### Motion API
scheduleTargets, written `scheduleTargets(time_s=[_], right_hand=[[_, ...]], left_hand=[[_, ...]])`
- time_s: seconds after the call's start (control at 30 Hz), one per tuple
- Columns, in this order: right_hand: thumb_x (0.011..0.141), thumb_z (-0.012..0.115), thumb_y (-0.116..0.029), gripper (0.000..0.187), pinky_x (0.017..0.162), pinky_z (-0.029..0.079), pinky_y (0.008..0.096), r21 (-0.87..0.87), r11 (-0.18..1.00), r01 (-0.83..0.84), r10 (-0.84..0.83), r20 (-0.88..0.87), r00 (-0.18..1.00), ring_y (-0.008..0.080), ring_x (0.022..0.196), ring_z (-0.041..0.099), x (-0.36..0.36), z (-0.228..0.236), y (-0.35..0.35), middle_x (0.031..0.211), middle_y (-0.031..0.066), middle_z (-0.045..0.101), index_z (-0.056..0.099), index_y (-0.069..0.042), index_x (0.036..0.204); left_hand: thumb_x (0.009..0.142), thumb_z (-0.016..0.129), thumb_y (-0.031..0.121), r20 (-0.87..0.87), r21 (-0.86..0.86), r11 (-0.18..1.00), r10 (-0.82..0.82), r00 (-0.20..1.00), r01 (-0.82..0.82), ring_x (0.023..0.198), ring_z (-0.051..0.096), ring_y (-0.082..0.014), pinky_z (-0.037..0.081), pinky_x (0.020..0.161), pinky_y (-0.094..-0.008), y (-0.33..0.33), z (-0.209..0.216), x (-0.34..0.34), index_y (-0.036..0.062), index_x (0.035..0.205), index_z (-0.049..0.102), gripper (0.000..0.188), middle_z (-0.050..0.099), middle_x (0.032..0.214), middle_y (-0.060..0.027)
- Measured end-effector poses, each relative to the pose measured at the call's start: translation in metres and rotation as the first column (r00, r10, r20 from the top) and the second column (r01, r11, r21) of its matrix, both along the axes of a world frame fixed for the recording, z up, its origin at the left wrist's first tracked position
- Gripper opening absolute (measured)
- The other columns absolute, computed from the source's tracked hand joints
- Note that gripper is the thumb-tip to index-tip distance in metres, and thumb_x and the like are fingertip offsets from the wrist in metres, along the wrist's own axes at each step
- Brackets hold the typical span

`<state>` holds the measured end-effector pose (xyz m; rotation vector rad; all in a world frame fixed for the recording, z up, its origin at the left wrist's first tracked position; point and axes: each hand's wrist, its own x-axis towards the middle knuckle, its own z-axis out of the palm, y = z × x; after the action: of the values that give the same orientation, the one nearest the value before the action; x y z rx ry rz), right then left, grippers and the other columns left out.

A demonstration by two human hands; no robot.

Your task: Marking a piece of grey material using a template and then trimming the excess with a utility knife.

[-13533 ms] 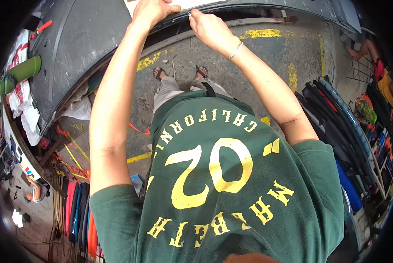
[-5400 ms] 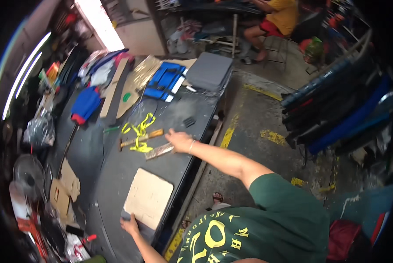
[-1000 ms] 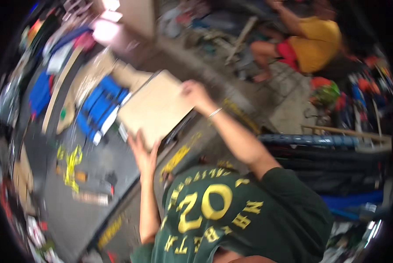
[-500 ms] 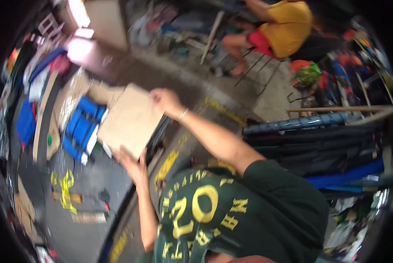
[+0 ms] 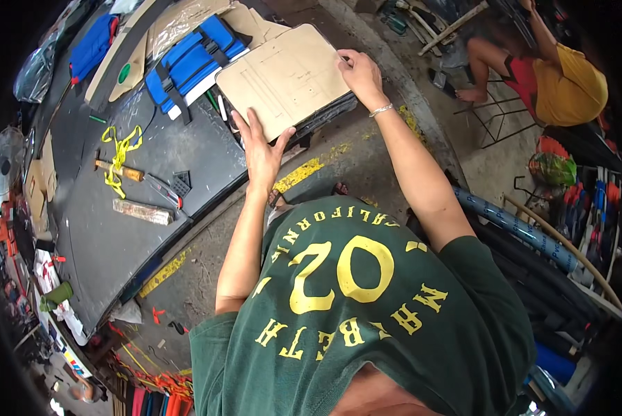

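This is a workshop, open to a rough concrete floor (image 5: 207, 277) with worn yellow paint lines. A long dark desk (image 5: 116, 229) carries cardboard templates (image 5: 283, 76), blue padded pieces (image 5: 193, 59), a knife (image 5: 162, 191) and yellow tape (image 5: 120, 149). Rolled dark material (image 5: 533, 256) lies at the right, and a fan (image 5: 2, 166) stands at the left.

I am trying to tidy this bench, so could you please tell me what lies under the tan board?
A dark padded slab shows under the tan board, which both hands press on. How far the slab reaches underneath, and anything else there, is covered.
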<state>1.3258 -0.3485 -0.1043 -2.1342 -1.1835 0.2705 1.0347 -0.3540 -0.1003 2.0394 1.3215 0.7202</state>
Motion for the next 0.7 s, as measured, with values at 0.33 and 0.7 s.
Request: scheduleTargets(time_s=[0.33, 0.7], right_hand=[[0.092, 0.07, -0.03, 0.038, 0.093, 0.052, 0.0381, 0.166, 0.981, 0.095, -0.112, 0.093, 0.989, 0.0322, 0.102, 0.068, -0.001, -0.017, -0.007, 0.11, 0.0174, 0.07, 0.07, -0.012, 0.125], [0.094, 0.063, -0.041, 0.055, 0.098, 0.052, 0.0437, -0.025, 0.999, 0.046, -0.05, -0.178, 0.983, 0.0409, 0.114, 0.065, -0.013, 0.0, -0.013, 0.119, 0.0259, 0.069, 0.063, -0.003, 0.133]], left_hand=[[0.09, 0.072, 0.05, 0.023, -0.07, 0.998, 0.003, 1.0, -0.001, 0.152, 0.018, -0.0464, 0.024, 0.122, -0.0432, -0.002, 0.011, 0.004, -0.0078, 0.158, 0.016, 0.105, 0.004, 0.164, -0.0343], [0.104, 0.043, 0.035, 0.325, -0.398, 0.913, 0.232, 0.917, -0.09, 0.151, 0.024, -0.0431, 0.017, 0.124, -0.0395, 0.029, -0.03, 0.008, -0.02, 0.152, 0.014, 0.078, 0.024, 0.158, -0.0382]])
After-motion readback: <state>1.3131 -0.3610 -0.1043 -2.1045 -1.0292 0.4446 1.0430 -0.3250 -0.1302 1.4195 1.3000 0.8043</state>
